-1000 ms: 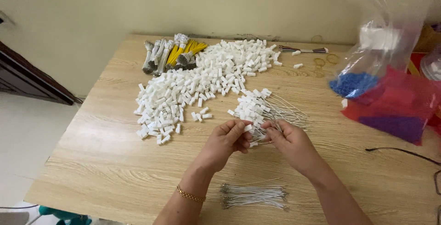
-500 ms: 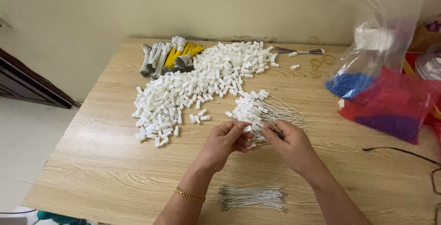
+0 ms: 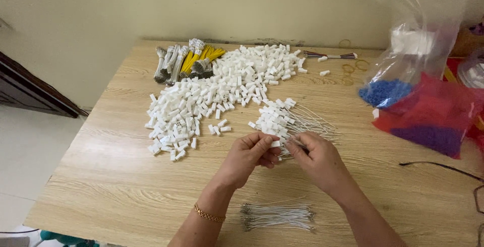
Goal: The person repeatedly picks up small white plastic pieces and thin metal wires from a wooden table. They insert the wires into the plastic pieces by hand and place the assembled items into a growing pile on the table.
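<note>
At mid-counter (image 3: 101, 186), left hand (image 3: 247, 157) pinches one white connector (image 3: 275, 143), grip clamped; right hand (image 3: 317, 158) grips a thin wire (image 3: 295, 145), fingers together. One slip could scatter the wired cluster (image 3: 282, 121) just beyond. Count: one big connector heap (image 3: 212, 95), one near wire bundle (image 3: 277, 216), two bags (image 3: 418, 100).

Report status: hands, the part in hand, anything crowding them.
Left hand pinching a small white connector. Right hand at it, fingertips on thin wire. Heap of wired connectors close behind; loose wire bundle nearer, apart.
</note>
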